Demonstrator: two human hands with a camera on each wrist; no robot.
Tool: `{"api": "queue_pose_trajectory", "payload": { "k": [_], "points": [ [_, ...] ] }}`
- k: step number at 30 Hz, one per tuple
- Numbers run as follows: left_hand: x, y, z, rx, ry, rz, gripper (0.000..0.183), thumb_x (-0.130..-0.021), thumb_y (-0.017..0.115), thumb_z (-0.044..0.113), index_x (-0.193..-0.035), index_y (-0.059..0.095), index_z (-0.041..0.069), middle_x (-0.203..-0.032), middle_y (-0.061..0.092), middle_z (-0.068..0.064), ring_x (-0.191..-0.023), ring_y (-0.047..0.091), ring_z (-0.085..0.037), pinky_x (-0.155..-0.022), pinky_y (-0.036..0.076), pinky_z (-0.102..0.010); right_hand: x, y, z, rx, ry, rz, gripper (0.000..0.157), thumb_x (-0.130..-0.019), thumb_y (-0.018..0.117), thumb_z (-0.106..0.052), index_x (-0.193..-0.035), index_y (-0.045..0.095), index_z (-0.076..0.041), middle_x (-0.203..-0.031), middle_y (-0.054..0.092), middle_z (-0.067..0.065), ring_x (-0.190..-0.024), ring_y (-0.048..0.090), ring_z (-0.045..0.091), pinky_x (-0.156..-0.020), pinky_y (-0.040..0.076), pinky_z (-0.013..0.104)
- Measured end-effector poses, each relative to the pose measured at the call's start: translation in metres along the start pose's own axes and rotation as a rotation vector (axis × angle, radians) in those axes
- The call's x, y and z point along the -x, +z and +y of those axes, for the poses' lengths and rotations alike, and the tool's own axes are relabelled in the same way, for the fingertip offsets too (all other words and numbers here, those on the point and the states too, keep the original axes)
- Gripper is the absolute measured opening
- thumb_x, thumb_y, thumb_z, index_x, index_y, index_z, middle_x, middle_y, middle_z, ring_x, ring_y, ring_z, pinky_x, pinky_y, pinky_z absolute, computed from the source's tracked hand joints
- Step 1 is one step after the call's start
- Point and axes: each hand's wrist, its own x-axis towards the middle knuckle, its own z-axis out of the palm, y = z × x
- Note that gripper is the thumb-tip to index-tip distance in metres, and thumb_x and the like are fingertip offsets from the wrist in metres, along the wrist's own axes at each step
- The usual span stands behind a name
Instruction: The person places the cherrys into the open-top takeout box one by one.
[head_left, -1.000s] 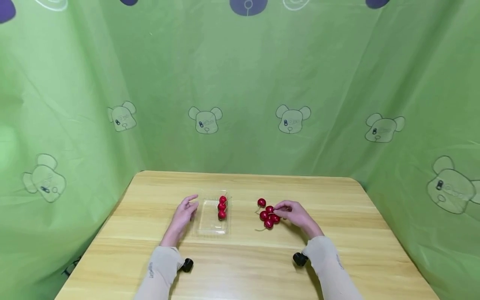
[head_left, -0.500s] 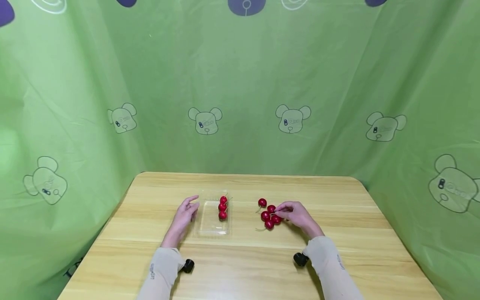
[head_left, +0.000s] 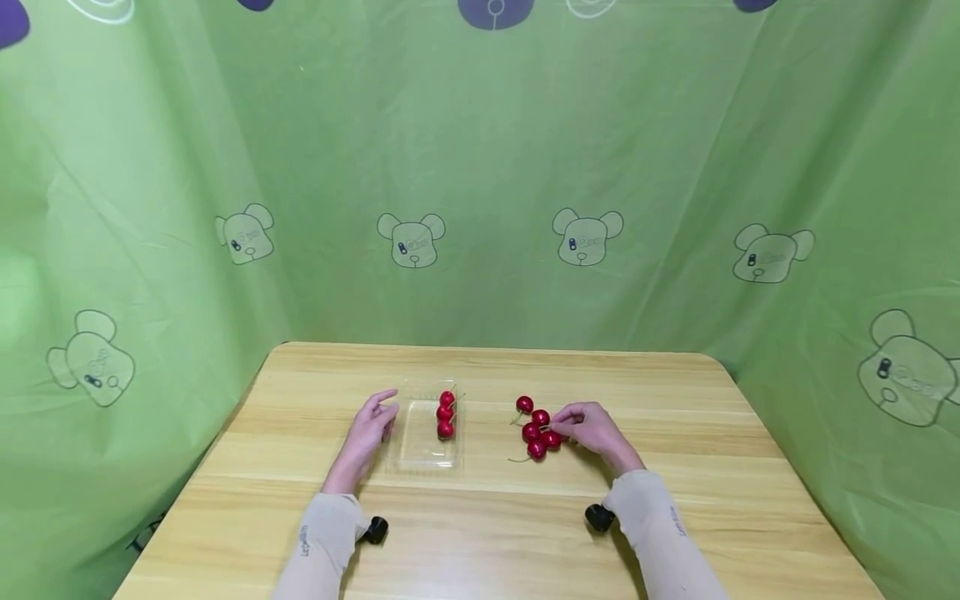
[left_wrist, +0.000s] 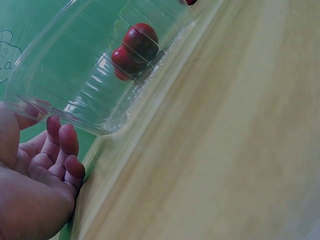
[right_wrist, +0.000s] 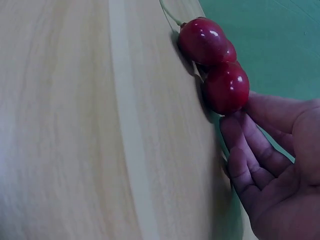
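In the head view, very little changes over the last second: both hands keep to their places, and the cherries hold nearly the same layout, the small shifts looking no larger than the camera's own wobble. A row of three cherries lies along the right side of the clear tray, on the left of the bench. To the right, well apart from the tray, a loose cluster of five cherries shows on the wood. So the split between tray and bench is the same as a second ago, and the work seems held at the moment of picking up. The left hand lies just left of the tray; the right hand reaches in from the right, its fingertips drawn together at the cluster.

In the left wrist view, the left hand is loosely spread, its fingers gently bent and grasping nothing. One digit shows against the tray's clear wall; touching or only close, I cannot tell.

In the right wrist view, the fingertips meet the nearest cherry or come right up behind it. The cherry hides the tips, so whether they pinch it, its stem or nothing is unclear.
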Motion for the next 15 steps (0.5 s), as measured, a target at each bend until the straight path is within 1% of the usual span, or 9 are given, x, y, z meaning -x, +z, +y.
{"api": "queue_pose_trajectory", "payload": {
  "k": [4,9,11,15],
  "points": [
    [0.001,0.001,0.001,-0.002,0.004,0.005,0.045,-0.106,0.058,0.017,-0.149,0.05,0.006,-0.088,0.056,-0.002,-0.073,0.052,-0.014,-0.065,0.043,-0.023,-0.001,0.001,0.001,-0.006,-0.003,0.012,0.014,-0.092,0.077,-0.01,-0.104,0.076,-0.004,-0.09,0.072,0.007,-0.075,0.06,0.018,-0.063,0.051,0.027],
    [0.002,0.002,0.001,-0.011,0.01,0.006,0.047,-0.106,0.059,0.018,-0.15,0.049,0.004,-0.089,0.056,-0.003,-0.072,0.051,-0.013,-0.065,0.043,-0.023,0.002,-0.001,-0.001,-0.056,0.01,0.012,0.016,-0.091,0.078,-0.011,-0.106,0.075,-0.005,-0.093,0.073,0.008,-0.079,0.062,0.019,-0.063,0.051,0.027],
    [0.002,0.001,0.0,-0.01,0.006,0.008,0.047,-0.106,0.059,0.018,-0.15,0.049,0.004,-0.089,0.057,-0.003,-0.072,0.051,-0.013,-0.065,0.043,-0.023,0.003,-0.001,-0.004,-0.08,0.002,0.016,0.017,-0.092,0.078,-0.011,-0.107,0.075,-0.004,-0.096,0.074,0.009,-0.082,0.065,0.019,-0.067,0.052,0.028],
    [0.003,0.0,0.0,-0.008,0.005,0.01,0.045,-0.106,0.059,0.017,-0.149,0.051,0.006,-0.089,0.057,-0.003,-0.073,0.051,-0.014,-0.065,0.043,-0.023,0.004,0.0,-0.011,-0.1,-0.049,0.009,0.02,-0.092,0.078,-0.012,-0.11,0.075,-0.002,-0.101,0.075,0.011,-0.089,0.068,0.019,-0.08,0.054,0.03]
  ]
}}
